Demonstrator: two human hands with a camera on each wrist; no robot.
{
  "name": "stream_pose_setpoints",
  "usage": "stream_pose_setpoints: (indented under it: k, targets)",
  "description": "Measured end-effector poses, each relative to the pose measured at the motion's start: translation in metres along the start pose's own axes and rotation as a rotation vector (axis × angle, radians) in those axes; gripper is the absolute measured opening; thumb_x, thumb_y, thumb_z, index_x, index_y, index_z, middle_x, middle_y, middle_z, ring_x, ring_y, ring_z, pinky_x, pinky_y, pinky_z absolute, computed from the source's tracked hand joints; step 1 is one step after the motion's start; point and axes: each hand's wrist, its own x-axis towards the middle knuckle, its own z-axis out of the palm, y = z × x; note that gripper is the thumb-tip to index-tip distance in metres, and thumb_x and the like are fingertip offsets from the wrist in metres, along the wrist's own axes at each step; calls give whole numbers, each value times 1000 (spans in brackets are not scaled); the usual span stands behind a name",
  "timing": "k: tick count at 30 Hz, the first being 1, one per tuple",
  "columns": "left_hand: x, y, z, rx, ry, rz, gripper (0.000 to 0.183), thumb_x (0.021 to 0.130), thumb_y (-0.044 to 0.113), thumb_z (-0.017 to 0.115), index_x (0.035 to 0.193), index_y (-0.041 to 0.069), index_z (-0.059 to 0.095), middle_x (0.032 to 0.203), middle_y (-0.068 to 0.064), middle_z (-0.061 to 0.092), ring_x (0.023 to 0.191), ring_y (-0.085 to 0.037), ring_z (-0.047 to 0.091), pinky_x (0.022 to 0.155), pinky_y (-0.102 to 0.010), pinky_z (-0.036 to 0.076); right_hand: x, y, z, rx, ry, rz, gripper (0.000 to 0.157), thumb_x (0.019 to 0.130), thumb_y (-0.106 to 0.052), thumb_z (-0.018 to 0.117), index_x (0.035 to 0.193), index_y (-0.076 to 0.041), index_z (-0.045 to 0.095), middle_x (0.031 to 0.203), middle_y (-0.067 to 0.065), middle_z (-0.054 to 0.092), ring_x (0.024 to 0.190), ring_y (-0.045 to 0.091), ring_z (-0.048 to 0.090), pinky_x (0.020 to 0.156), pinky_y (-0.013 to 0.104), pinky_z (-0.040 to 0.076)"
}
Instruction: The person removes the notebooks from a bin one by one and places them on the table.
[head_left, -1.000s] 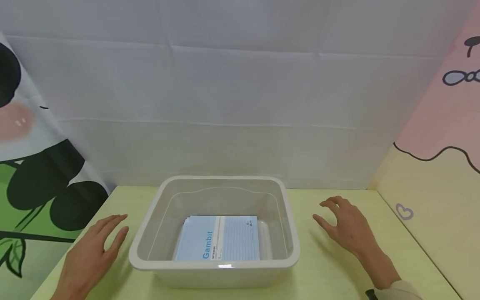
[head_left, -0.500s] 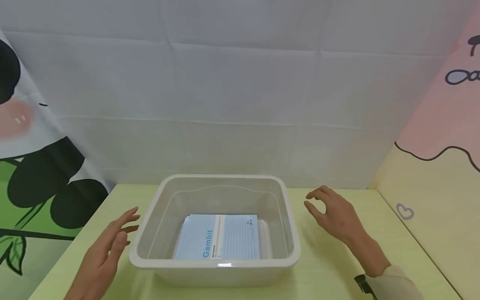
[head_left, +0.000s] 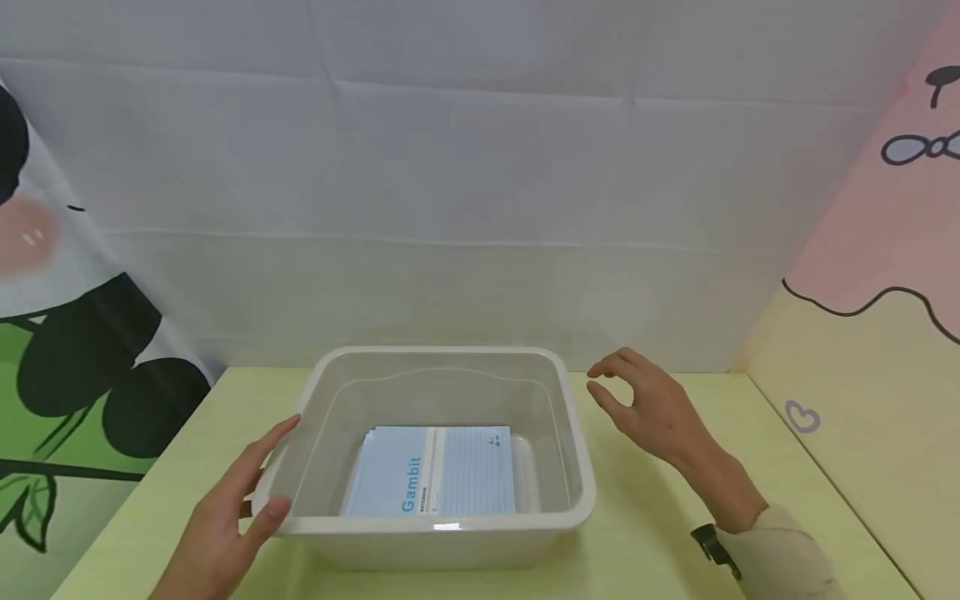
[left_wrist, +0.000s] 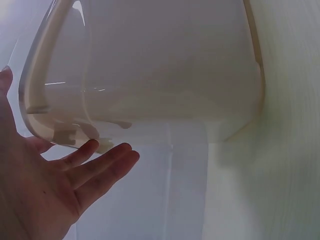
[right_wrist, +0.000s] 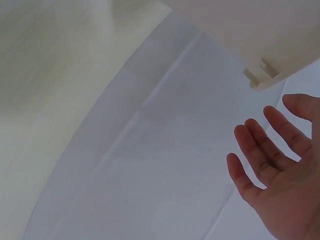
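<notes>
Beside one plastic tub are two hands.

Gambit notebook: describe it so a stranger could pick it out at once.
On the pale yellow table stands a light-grey tub. The notebook lies inside, cover up. Unlike the plain tub, it is light blue, lettered Gambit and partly lined.

We count one left hand, one right hand, one tub, at least one notebook, one strap, one desk.
</notes>
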Motion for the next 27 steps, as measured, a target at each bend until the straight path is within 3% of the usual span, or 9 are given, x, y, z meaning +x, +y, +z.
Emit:
stream_pose_setpoints:
  k: [1,7,14,27]
  targets:
    - [0,1,0,12,-9,-14,68,104,37,58,163,44,26,156,-7,49,109,5,58,70,-22,58,2,-1,0,6,-4,-7,12,99,-20,71,110,-18,74,113,-5,69,105,22,70,83,45,59]
    - [2,2,1,94,-30,-56,86,95,47,70,165,43,20,149,-12,55,102,-1,56,68,-22,57,15,-11,-2,26,-29,-41,14,98,-20,72,112,-16,74,114,-2,69,109,25,70,87,47,59]
    - [0,6,2,153,8,-26,104,84,46,83,166,39,20,141,-14,62,95,-15,61,69,-36,54,29,-26,-1,40,-56,-74,18,97,-23,74,114,-15,74,115,-2,69,112,24,69,91,47,59]
    - [-1,10,3,112,-1,-10,108,81,39,86,167,36,20,135,-16,66,91,-1,58,66,-25,54,56,-55,1,50,-149,-206,26,95,-32,75,115,-16,73,120,-1,68,111,26,67,92,45,58]
